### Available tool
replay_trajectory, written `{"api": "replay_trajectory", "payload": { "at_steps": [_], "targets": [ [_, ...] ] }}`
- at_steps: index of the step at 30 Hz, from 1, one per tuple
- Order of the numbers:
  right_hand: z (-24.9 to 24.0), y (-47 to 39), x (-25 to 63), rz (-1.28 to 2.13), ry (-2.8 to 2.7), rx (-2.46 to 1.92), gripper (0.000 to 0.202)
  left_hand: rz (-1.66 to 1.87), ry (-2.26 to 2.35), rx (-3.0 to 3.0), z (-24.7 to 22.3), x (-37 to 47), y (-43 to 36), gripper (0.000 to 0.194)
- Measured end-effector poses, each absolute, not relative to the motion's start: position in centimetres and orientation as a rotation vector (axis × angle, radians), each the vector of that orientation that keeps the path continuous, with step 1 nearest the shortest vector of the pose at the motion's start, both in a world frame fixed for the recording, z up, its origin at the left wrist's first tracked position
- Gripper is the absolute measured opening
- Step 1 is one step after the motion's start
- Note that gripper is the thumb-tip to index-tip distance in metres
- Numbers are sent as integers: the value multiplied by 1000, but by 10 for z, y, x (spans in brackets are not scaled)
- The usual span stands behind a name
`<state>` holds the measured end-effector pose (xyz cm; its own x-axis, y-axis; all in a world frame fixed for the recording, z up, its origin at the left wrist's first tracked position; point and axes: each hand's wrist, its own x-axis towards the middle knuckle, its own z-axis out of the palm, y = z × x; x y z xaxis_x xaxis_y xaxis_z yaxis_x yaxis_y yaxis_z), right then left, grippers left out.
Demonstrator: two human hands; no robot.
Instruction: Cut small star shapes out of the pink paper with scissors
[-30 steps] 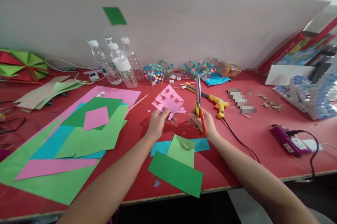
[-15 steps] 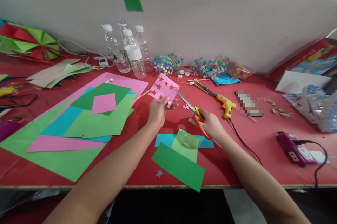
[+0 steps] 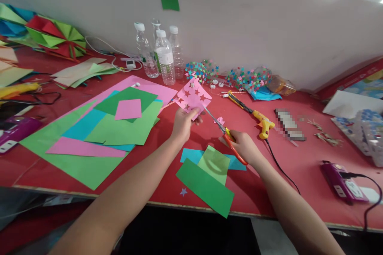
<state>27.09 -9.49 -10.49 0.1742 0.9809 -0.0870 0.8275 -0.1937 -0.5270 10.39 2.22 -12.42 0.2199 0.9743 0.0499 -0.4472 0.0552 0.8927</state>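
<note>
Between the thumb and fingers of my left hand (image 3: 184, 124) is a pink paper (image 3: 195, 90) with several star-shaped holes, tilted above the red table. My right hand (image 3: 241, 145) is closed round the orange and yellow handles of a pair of scissors (image 3: 220, 125). Their tips point up and left and meet the paper's lower right edge; I cannot tell whether the blades bite into it. Small pink paper stars (image 3: 220, 121) lie behind the blades. Below my hands rest a dark green strip (image 3: 205, 187), a light green piece (image 3: 214, 164) and a blue strip (image 3: 189, 155).
Coloured sheets (image 3: 125, 129) spread over the left side. Plastic bottles (image 3: 166, 61) and bags of small stars (image 3: 249, 77) stand along the wall. A yellow glue gun (image 3: 262, 122) with a cord lies right, near a purple power strip (image 3: 344, 183). The table's front edge is close.
The whole view has swung left, so things sit further right in the picture. The scissors' tips have come lower along the pink paper's right edge. Both hands keep their hold.
</note>
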Motion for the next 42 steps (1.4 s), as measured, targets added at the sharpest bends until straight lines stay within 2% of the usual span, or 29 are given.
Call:
{"api": "replay_trajectory", "payload": {
  "at_steps": [11,22,36,42],
  "targets": [
    [-109,-99,272,1040,-1590,-1835,52,1209,667,1021,-125,102,23,18],
    [-108,-101,272,1133,-1552,-1795,48,1212,713,1160,-114,94,23,12],
    [-110,-101,266,1177,-1459,-1795,43,1145,620,1150,-118,89,32,17],
    [-112,-101,265,1193,-1387,-1774,43,1002,580,939,-116,89,33,22]
  ]
}}
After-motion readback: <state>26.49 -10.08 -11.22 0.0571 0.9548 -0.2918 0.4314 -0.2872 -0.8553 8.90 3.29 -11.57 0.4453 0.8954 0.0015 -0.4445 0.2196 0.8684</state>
